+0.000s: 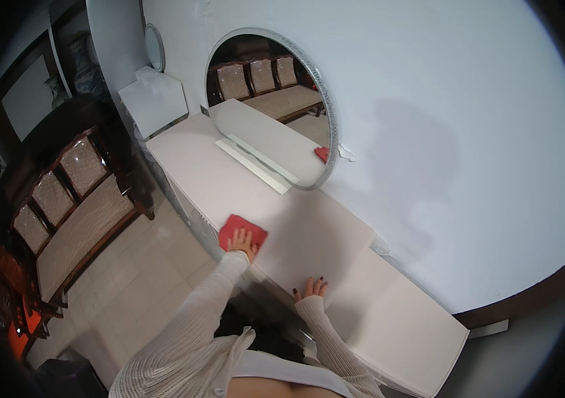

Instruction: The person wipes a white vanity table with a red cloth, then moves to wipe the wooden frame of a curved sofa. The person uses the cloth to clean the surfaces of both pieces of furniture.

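Observation:
My left hand (242, 242) lies palm down on a folded red cloth (233, 222), pressing it to the top of a white dressing table (190, 154) near its front edge. Some of the cloth is hidden beneath the palm. To the right, my right hand (314, 288) rests its spread fingertips on the tabletop and holds nothing. Behind the cloth stands a large round mirror (272, 107) with a glittery silver rim, set in a pale flat base (252, 166). The cloth's red reflection shows low in the glass.
A lower white section (407, 323) extends the table to the right. At its far left stand a white cabinet (155, 99) and a small oval mirror (154, 47). A carved wooden bench (86, 219) stands across the tiled floor (148, 268). Below left is a dark box-like object (68, 378).

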The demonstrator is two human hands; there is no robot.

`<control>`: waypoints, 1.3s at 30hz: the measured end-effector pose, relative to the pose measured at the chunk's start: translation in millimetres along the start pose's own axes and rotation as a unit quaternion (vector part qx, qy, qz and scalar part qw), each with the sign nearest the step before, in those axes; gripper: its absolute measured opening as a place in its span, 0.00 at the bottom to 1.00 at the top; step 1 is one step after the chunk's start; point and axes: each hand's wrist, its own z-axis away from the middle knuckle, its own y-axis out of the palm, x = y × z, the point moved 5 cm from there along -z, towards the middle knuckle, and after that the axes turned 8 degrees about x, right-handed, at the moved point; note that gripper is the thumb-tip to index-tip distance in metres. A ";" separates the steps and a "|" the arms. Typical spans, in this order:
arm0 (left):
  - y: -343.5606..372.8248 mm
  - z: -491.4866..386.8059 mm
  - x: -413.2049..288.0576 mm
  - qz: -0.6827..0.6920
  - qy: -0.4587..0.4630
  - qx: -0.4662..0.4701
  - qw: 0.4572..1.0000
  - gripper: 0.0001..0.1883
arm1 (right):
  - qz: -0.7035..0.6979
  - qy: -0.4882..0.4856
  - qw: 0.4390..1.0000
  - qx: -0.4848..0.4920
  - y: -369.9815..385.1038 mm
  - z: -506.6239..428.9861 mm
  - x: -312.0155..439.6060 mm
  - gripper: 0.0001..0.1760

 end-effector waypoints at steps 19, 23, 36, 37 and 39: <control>0.9 20.5 18.6 -0.099 0.253 0.078 0.959 0.32 | -0.161 -0.017 0.977 -0.135 7.0 -66.3 114.2 0.42; -37.1 -23.6 97.6 -0.053 0.193 0.061 0.978 0.32 | -0.119 0.043 0.985 -0.114 8.1 -79.6 141.7 0.43; -46.6 -29.4 120.0 -0.110 0.279 0.083 0.950 0.30 | -0.098 0.059 0.990 -0.087 -10.7 -99.4 187.4 0.42; -44.7 -15.7 107.8 -0.112 0.309 0.108 0.938 0.29 | -0.097 0.056 0.990 -0.089 -7.4 -102.5 188.5 0.42; -42.9 -9.1 108.3 -0.100 0.312 0.142 0.934 0.30 | -0.094 0.039 0.991 -0.088 -8.4 -105.3 203.9 0.41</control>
